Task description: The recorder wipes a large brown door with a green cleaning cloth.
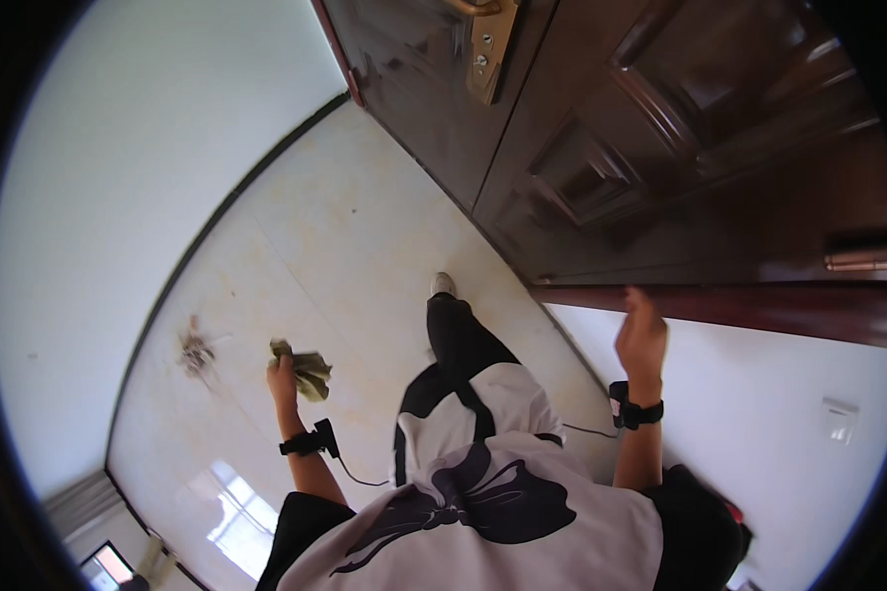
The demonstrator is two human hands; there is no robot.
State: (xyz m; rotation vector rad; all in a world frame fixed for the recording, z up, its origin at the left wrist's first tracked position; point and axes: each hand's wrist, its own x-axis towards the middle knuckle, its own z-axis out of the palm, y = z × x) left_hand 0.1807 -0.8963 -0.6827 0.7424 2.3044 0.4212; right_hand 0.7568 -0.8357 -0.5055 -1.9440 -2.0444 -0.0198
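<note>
My left hand (282, 378) grips a crumpled olive-green cloth (312, 375), held above the pale tiled floor. Part of the cloth sticks out past the fingers. My right hand (641, 336) is raised at the right, near the lower edge of a dark brown panelled door (576, 177), and seems apart from it. No object shows in this hand; its fingers are loosely extended and slightly blurred. Both wrists wear black strapped devices with cables. One shoe (443, 284) is forward on the floor.
A brass handle plate (491, 55) with a lock is on the door. A blurred small heap of debris (196, 353) lies on the floor tiles (318, 244) at the left. White wall (133, 162) with dark skirting bounds the left. A wall switch (840, 419) is at right.
</note>
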